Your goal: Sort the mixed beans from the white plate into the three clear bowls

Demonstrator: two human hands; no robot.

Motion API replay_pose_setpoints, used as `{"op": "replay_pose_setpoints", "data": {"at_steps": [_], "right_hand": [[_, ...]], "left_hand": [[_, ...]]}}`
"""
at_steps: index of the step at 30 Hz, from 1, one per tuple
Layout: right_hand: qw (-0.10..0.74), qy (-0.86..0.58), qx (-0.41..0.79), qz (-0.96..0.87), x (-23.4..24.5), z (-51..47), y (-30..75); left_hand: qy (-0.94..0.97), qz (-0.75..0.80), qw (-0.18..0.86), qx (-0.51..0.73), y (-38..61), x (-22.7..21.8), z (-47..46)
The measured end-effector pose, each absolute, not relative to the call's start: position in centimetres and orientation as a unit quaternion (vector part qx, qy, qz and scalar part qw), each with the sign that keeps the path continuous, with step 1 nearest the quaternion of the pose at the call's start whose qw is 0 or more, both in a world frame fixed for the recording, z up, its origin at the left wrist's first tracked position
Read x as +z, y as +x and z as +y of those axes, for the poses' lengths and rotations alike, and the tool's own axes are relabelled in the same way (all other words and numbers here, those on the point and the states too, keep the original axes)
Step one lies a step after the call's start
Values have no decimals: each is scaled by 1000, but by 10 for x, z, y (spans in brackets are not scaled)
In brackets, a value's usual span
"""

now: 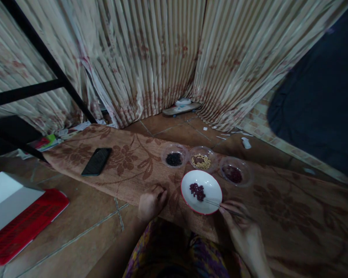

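A white bowl [214, 187] with a red rim stands on the patterned brown cloth, with dark red beans [197, 192] gathered in it. My right hand [240, 220] is closed on thin metal tweezers [213, 203], whose tips reach over the bowl's near right side, close to the beans. My left hand [152, 201] rests as a loose fist on the cloth, left of the bowl; nothing shows in it. Behind the bowl are three clear plastic cups: one with black beans [173, 159], one with yellow beans [201, 161], and one with dark red beans [232, 173].
A black phone [96, 161] lies on the brown cloth [124, 187] to the left. On the tiled floor at far left is a red and white box [26, 216]. Striped curtains [150, 58] hang behind, with a skateboard [181, 109] at their foot. A dark covered shape [321, 96] stands at right.
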State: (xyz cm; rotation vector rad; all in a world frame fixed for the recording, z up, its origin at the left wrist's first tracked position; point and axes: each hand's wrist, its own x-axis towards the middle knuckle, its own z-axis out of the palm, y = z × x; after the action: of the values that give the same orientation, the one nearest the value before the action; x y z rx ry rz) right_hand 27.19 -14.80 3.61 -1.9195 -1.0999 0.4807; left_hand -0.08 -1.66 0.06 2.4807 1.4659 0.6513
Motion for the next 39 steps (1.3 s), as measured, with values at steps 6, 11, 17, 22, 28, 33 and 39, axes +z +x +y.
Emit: {"op": "replay_pose_setpoints", "data": {"at_steps": [6, 11, 17, 22, 28, 33, 39], "right_hand": [[421, -765, 204, -443, 31, -145, 269], [420, -761, 210, -447, 30, -144, 268], [426, -755, 208, -453, 34, -140, 266], [428, -762, 213, -437, 34, -140, 266], [428, -766, 209, -432, 30, -141, 269], [431, -763, 221, -428, 32, -141, 271], [434, -763, 209, -430, 32, -141, 271]], "left_hand": [[836, 494, 84, 225, -1, -1, -17], [836, 490, 92, 228, -1, 1, -17], [839, 487, 95, 224, 0, 2, -17], [838, 488, 95, 224, 0, 1, -18], [838, 487, 89, 228, -1, 0, -16], [839, 486, 93, 224, -1, 0, -16], [840, 489, 88, 220, -1, 2, -17]]}}
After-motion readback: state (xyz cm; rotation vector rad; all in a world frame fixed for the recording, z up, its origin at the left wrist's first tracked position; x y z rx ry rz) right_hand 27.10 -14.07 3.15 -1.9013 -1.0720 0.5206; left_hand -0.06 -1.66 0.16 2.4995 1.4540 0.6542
